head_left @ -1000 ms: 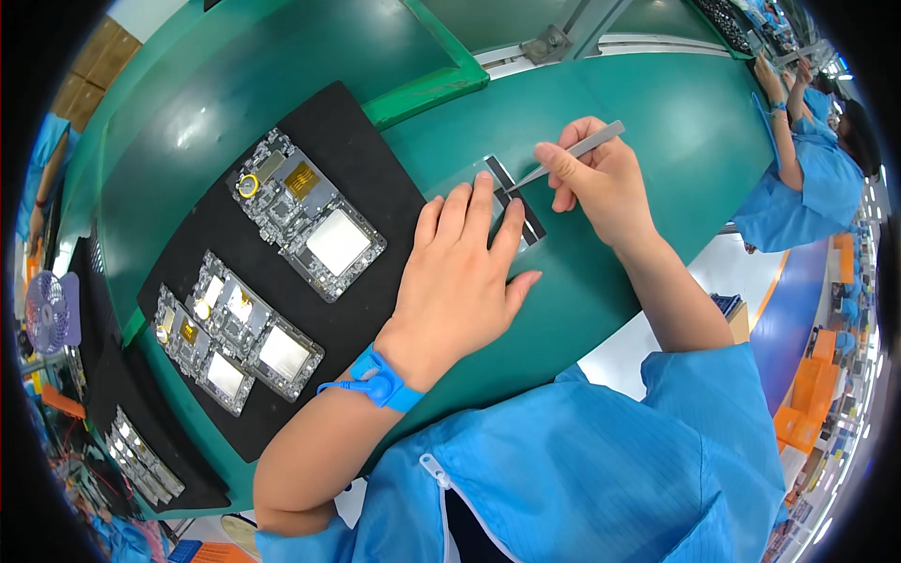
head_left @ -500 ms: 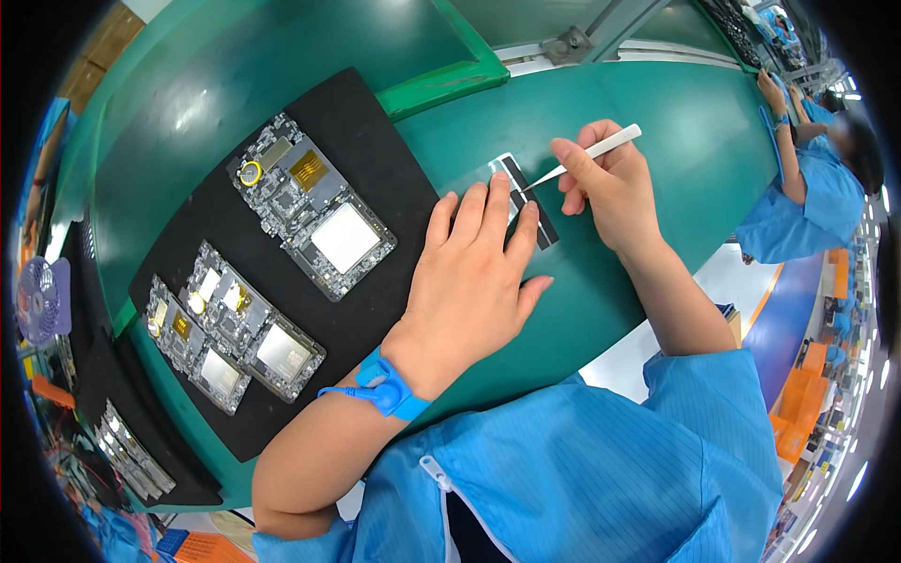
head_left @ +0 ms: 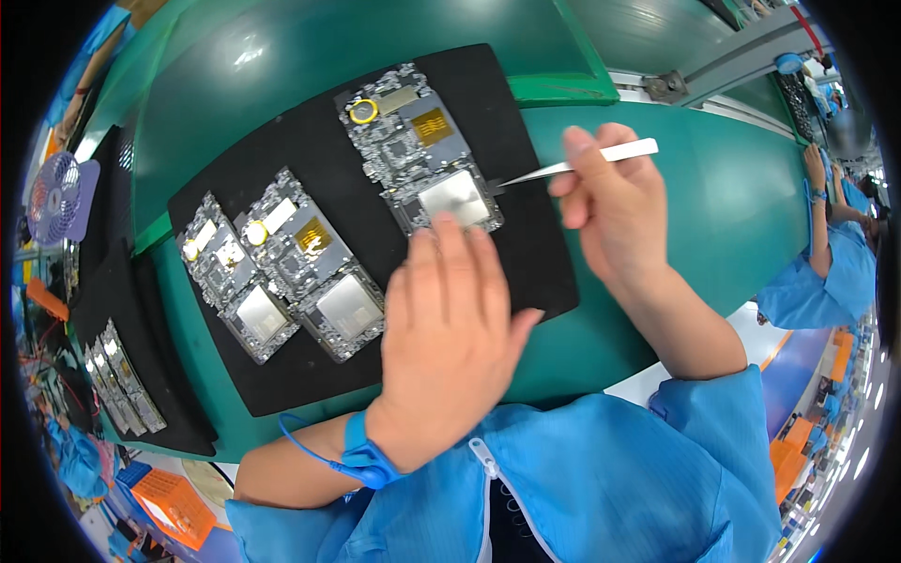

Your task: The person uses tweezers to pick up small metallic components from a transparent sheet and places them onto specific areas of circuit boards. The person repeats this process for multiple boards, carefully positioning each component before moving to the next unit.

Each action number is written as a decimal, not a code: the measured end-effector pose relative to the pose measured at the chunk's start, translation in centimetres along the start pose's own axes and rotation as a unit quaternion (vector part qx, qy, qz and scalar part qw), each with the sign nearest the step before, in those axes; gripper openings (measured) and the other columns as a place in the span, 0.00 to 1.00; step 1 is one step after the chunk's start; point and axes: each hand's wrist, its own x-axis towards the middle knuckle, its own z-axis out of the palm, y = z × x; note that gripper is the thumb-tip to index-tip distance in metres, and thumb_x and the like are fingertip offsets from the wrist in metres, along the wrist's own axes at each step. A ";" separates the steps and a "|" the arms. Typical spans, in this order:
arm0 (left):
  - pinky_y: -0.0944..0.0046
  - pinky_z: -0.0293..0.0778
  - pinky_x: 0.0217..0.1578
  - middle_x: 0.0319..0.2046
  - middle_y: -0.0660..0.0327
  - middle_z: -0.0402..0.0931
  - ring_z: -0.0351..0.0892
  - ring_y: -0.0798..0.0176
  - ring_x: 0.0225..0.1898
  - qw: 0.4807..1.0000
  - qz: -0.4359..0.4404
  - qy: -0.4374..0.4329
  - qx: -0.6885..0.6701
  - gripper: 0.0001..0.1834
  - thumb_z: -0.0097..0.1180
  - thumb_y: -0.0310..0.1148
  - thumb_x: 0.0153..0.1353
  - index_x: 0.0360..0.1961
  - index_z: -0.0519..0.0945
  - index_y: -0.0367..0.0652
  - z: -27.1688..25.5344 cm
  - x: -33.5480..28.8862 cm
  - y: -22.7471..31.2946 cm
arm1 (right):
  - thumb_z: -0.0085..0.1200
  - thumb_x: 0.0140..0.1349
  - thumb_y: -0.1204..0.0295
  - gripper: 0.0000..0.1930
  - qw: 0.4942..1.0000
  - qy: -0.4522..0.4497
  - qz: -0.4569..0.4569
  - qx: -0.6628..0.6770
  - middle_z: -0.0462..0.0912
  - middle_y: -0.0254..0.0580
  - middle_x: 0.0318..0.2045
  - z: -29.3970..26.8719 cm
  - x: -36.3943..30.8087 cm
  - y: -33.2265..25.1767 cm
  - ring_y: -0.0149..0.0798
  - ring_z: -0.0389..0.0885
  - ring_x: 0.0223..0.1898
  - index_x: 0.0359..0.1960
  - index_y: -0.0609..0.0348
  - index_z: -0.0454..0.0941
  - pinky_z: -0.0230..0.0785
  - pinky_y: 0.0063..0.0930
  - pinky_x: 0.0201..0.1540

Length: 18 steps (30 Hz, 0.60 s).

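Observation:
My right hand is closed around a pair of white tweezers, their fine tip pointing left. A small dark piece sits at that tip, beside the right edge of a circuit board; whether it is gripped I cannot tell. That board has a silver metal shield, a gold-coloured patch and a yellow-ringed round part. My left hand lies palm down with fingers stretched out, fingertips at the board's lower end by the shield and slightly blurred. A blue wrist strap with a cord circles my left wrist.
Two similar circuit boards lie to the left on the same black mat, over a green table. Several more boards rest on another dark mat at far left, near a purple fan. A co-worker in blue is at right.
Both hands have gone from the black-and-white strip on the green table to the largest-looking board. The tweezers' tip is now beside that board. The view has shifted, and the strip is out of sight.

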 end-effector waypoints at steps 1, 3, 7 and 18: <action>0.47 0.67 0.53 0.54 0.36 0.65 0.67 0.37 0.55 0.999 0.000 0.036 0.024 0.40 0.65 0.46 0.48 0.55 0.68 0.25 0.5 -0.4 -1.1 | 0.60 0.60 0.69 0.16 1.000 -0.015 -0.002 -0.003 0.78 0.44 0.19 1.2 0.2 0.6 0.27 0.74 0.12 0.35 0.59 0.63 0.65 0.16 0.14; 0.46 0.66 0.54 0.54 0.36 0.65 0.66 0.37 0.55 0.999 0.010 0.032 0.002 0.40 0.65 0.46 0.48 0.54 0.69 0.24 1.4 -0.5 -2.2 | 0.61 0.60 0.69 0.17 0.999 -0.043 -0.006 -0.009 0.79 0.45 0.19 2.9 0.5 1.5 0.28 0.75 0.13 0.35 0.60 0.62 0.66 0.15 0.14; 0.46 0.67 0.55 0.51 0.35 0.68 0.68 0.36 0.55 0.999 0.018 0.048 -0.005 0.40 0.65 0.46 0.46 0.52 0.70 0.22 2.0 -0.7 -2.8 | 0.61 0.60 0.69 0.17 0.997 -0.035 -0.015 -0.068 0.79 0.44 0.19 3.9 0.7 2.4 0.29 0.77 0.14 0.35 0.59 0.61 0.68 0.15 0.15; 0.48 0.67 0.55 0.52 0.35 0.68 0.69 0.37 0.55 0.999 0.024 0.037 0.010 0.40 0.63 0.48 0.48 0.54 0.70 0.23 2.1 -0.8 -3.2 | 0.61 0.61 0.68 0.17 0.995 -0.052 -0.011 -0.088 0.80 0.44 0.19 3.9 1.2 2.6 0.29 0.78 0.14 0.35 0.58 0.61 0.68 0.15 0.16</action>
